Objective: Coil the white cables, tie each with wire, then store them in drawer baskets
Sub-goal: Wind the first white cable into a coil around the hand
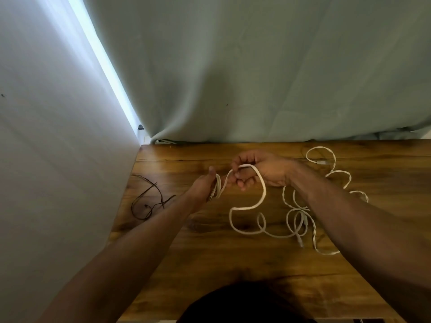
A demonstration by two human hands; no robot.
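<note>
Left hand gripping a few loops of white cable over the middle of the wooden table, right hand curled round the next loop, slack lying mid-table, second white cable toward the right edge, dark wire near the left edge

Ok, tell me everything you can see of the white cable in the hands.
The white cable is thin, smooth and rubbery-looking. The left hand grips a few small coiled loops at one end; from there it rises to the right hand, which pinches it, arches over that hand, then drops in loose curves onto the wooden table. Its far end lies among the loops of a second, braided-looking cable to the right.
</note>
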